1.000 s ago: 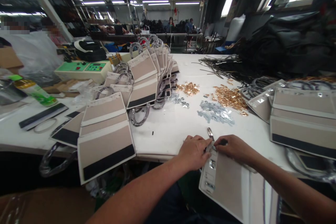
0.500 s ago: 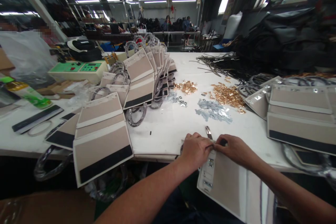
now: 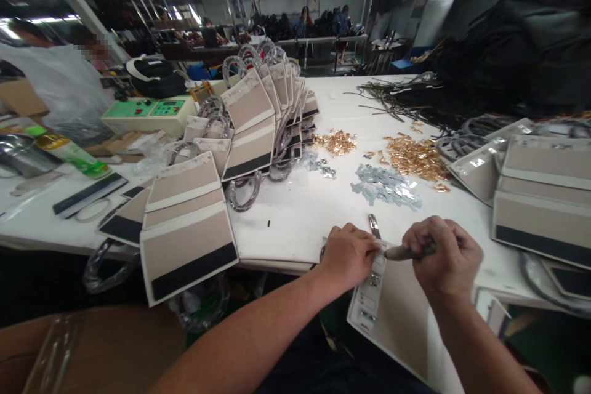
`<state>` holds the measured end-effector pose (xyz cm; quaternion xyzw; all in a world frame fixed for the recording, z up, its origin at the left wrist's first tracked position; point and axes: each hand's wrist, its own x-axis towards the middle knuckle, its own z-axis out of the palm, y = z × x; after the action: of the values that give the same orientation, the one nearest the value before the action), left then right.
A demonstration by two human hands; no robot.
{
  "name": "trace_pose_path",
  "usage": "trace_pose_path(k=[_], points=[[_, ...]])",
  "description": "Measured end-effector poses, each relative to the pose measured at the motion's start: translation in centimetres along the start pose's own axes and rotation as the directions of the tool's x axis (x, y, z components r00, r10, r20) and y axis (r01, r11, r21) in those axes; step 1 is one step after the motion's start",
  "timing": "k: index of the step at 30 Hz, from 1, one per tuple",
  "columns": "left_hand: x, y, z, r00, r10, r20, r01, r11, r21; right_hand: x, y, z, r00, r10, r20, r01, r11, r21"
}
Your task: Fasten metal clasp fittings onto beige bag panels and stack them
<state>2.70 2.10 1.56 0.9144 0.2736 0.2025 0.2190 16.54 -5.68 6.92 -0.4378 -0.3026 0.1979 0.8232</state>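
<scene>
A beige bag panel (image 3: 406, 314) lies over the table's front edge, with small metal fittings (image 3: 368, 315) along its pale end strip. My left hand (image 3: 348, 255) is closed at the panel's upper corner, its fingertips pressed together on the strip. Just right of those fingertips, my right hand (image 3: 446, 255) grips a tapered grey-brown hand tool (image 3: 401, 253), its narrow end pointing at the strip. What lies under my left fingertips is hidden. A shiny metal piece (image 3: 373, 225) sticks out beyond the panel's top edge.
Piles of gold clips (image 3: 413, 157) and flat grey metal plates (image 3: 385, 186) lie ahead on the white table (image 3: 295, 221). Stacked beige panels (image 3: 187, 215) with plastic-wrapped handles stand left; more panels (image 3: 545, 197) lie right. A green-topped machine (image 3: 148, 112) and bottle (image 3: 76, 157) are far left.
My right hand has left the pinch beside my left hand, turned over, and now holds the tapered tool. My left hand stays at the panel's corner. The view has shifted slightly.
</scene>
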Motion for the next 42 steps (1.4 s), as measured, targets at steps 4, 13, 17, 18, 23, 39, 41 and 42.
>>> trace_pose_path(k=[4,13,17,18,23,39,41,42], points=[[0.2,0.1,0.0,1.0,-0.005,0.011,0.005,1.0,-0.003,0.0,0.6,-0.3,0.997,-0.072,0.017,0.073,0.997,-0.027],[0.5,-0.2,-0.7,0.994,-0.046,0.097,0.053,0.995,-0.079,-0.7,1.2,0.1,0.991,-0.106,0.085,0.115,0.988,-0.103],[1.1,-1.0,-1.5,0.987,0.012,0.16,0.016,0.985,-0.171,-1.0,1.2,0.3,0.96,-0.105,0.259,0.191,0.923,-0.335],[1.4,-1.1,-1.8,0.982,-0.001,0.188,0.034,0.985,-0.17,-1.0,1.1,0.3,0.944,-0.093,0.317,0.222,0.889,-0.4],[3.9,-0.5,-3.0,0.904,-0.165,0.395,0.19,0.981,-0.026,-1.0,0.9,0.2,0.911,-0.052,0.408,0.283,0.8,-0.53],[7.6,-1.1,-2.3,0.803,-0.203,0.561,0.269,0.963,-0.035,-1.2,-0.1,-1.2,0.945,0.149,0.291,-0.038,0.934,-0.354],[8.4,-1.3,-2.0,0.778,-0.218,0.589,0.296,0.954,-0.039,-0.7,-0.5,-1.0,0.962,0.133,0.239,-0.073,0.967,-0.243],[8.8,-1.4,-1.9,0.766,-0.222,0.603,0.308,0.95,-0.041,-0.4,-0.8,-0.9,0.971,0.118,0.207,-0.079,0.98,-0.185]])
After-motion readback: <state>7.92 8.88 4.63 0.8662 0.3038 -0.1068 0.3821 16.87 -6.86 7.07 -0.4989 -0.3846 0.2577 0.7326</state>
